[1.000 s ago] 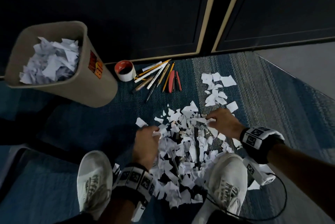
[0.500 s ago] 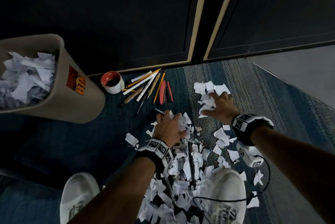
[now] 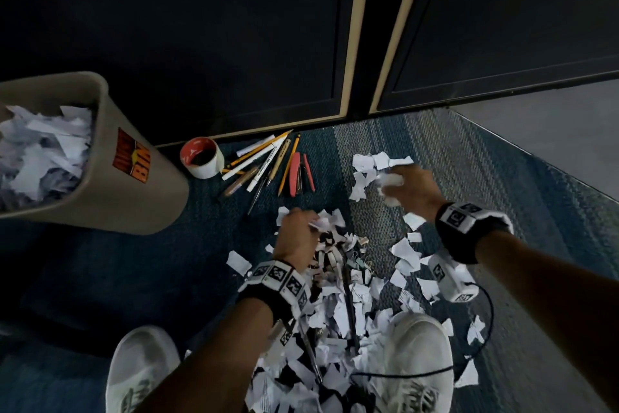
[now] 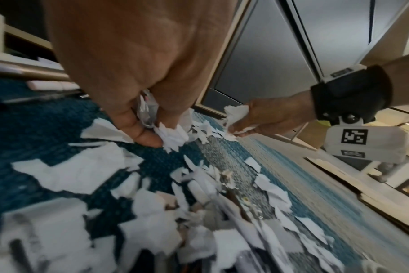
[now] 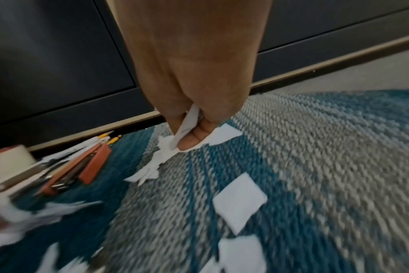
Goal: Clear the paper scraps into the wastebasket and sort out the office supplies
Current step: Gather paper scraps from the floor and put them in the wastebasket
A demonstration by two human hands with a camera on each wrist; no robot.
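Now both hands (image 3: 407,186) clutch paper scraps (image 3: 338,309) off the carpet (image 3: 469,158).

One wastebasket (image 3: 100,178) stands on the carpet, filled with paper scraps too many to count. One roll of tape (image 3: 202,162) lies beside it. Next to the roll is one cluster of pens and pencils (image 3: 264,165), roughly ten pieces; the exact number cannot be told because they overlap. Among them are two red items (image 3: 294,173), side by side. Loose paper scraps (image 3: 338,312) on the carpet number in the dozens, uncountable. A few binder clips (image 3: 360,265) show among the scraps; their count is unclear. Two white shoes (image 3: 415,355) are in view. Two hands are in view, the left hand (image 3: 296,238) and the right hand (image 3: 413,190), each gripping one bunch of scraps.
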